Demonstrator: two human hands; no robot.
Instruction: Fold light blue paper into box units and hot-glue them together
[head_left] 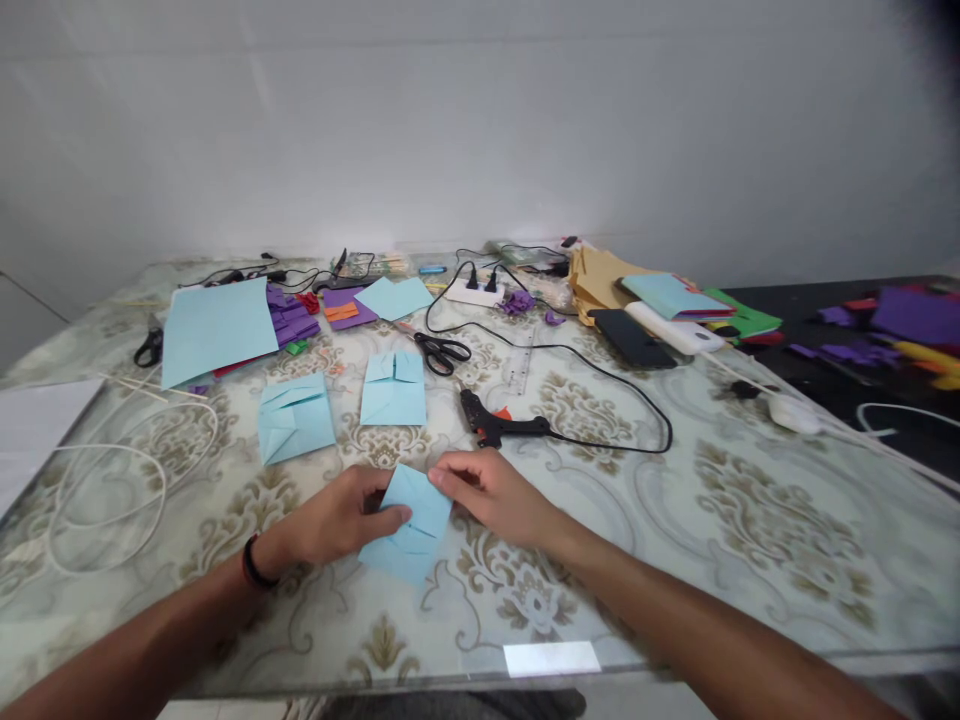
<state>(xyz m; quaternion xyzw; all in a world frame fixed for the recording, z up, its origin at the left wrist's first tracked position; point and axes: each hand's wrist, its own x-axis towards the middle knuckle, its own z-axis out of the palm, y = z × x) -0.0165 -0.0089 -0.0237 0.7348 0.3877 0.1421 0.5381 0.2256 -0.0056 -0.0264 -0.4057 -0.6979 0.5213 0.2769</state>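
A folded light-blue paper piece (pixel 412 548) is held tilted just above the patterned tablecloth, near the front of the table. My left hand (pixel 341 518) grips its left side, thumb on top and fingers partly hidden behind. My right hand (pixel 491 495) pinches its upper right edge between thumb and fingers. Beyond my hands lie two more folded light-blue paper pieces, one at the left (pixel 296 418) and one in the middle (pixel 394 390). A black glue gun (pixel 499 420) rests on its side past my right hand, its cord looping right.
Black-handled scissors (pixel 442 350) and a clear ruler (pixel 519 365) lie behind the glue gun. A blue sheet (pixel 221 330) covers purple strips at the back left. A power strip (pixel 474 292), phone (pixel 631 338) and paper stack (pixel 675 297) stand farther back. White cable (pixel 161 480) coils at left.
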